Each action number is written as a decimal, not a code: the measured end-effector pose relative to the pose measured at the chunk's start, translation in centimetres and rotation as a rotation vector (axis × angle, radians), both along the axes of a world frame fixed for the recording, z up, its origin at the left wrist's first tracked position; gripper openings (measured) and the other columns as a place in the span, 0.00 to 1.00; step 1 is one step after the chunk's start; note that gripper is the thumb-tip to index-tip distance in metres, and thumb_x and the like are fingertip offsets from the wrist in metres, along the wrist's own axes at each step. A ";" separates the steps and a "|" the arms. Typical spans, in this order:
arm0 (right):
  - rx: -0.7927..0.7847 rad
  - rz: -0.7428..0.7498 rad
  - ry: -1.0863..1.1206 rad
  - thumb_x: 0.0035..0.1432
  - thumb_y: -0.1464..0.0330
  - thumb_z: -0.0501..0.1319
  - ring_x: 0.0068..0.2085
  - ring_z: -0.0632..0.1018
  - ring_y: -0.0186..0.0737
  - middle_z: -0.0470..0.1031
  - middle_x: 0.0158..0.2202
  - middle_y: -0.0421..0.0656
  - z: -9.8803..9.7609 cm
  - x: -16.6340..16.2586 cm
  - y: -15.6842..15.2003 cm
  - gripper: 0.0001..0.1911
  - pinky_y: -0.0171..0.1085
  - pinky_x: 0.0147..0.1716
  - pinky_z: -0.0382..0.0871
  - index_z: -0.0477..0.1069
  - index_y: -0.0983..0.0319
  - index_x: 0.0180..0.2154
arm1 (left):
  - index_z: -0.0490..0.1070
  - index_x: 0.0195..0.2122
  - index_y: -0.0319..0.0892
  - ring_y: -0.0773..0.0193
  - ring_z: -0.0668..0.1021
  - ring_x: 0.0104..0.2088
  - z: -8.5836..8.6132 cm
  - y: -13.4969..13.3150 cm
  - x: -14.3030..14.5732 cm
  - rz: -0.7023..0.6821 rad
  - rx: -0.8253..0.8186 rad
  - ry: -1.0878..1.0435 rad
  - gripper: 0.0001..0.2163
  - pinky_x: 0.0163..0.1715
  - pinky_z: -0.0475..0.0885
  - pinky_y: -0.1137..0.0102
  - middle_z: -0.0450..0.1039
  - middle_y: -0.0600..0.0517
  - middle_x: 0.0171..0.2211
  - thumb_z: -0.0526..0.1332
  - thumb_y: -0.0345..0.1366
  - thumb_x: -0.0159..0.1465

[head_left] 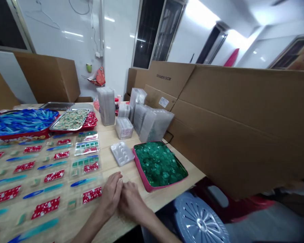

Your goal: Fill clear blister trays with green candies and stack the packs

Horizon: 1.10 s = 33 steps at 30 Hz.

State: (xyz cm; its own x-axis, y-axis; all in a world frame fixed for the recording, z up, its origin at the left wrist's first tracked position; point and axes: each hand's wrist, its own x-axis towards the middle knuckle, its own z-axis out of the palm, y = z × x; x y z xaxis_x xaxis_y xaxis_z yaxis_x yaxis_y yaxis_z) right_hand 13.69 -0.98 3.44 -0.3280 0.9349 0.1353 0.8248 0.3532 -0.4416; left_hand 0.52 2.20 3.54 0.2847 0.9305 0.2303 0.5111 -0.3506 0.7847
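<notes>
Over the bench's near side, the left hand and right hand touch, fingers curled; I can't tell whether they grip anything. Green pieces fill the pink-sided tray just to the right; white moulded trays lie beyond. I'd keep both forearms clear of the red dotted packets rowed at left.

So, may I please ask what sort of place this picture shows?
It looks like a small packing workshop, though I cannot be certain: blue sticks are heaped in bulk, red packets lie in repeated rows, and clear trays stand in stacks.
</notes>
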 end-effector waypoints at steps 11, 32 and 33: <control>0.155 -0.439 -0.354 0.52 0.77 0.58 0.39 0.71 0.45 0.74 0.33 0.45 3.6 13.7 1.3 0.08 0.40 0.38 0.55 0.70 0.60 0.34 | 0.56 0.62 0.39 0.40 0.43 0.66 -2.0 -4.4 3.3 -0.464 -0.064 0.596 0.32 0.61 0.44 0.43 0.44 0.40 0.66 0.59 0.45 0.59; -0.032 0.008 0.529 0.50 0.74 0.63 0.35 0.72 0.39 0.70 0.31 0.40 1.7 4.9 -0.2 0.06 0.35 0.35 0.64 0.68 0.61 0.33 | 0.71 0.34 0.37 0.64 0.77 0.21 1.5 -2.6 3.1 0.216 -0.668 -0.847 0.17 0.23 0.73 0.70 0.74 0.54 0.20 0.69 0.37 0.44; -0.031 0.006 0.520 0.51 0.73 0.63 0.34 0.72 0.39 0.70 0.31 0.40 1.5 4.7 -0.1 0.06 0.35 0.34 0.64 0.68 0.61 0.32 | 0.71 0.35 0.37 0.64 0.76 0.21 1.6 -2.7 3.0 0.212 -0.678 -0.858 0.18 0.22 0.73 0.70 0.74 0.54 0.20 0.70 0.38 0.44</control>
State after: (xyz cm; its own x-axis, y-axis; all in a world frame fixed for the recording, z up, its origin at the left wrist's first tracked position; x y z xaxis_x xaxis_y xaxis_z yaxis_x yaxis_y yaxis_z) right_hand 18.39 -1.12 4.90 -0.2301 0.9395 0.2537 0.4921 0.3372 -0.8026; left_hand 3.53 -0.53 5.10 0.0952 0.9494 -0.2994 -0.2943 0.3141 0.9026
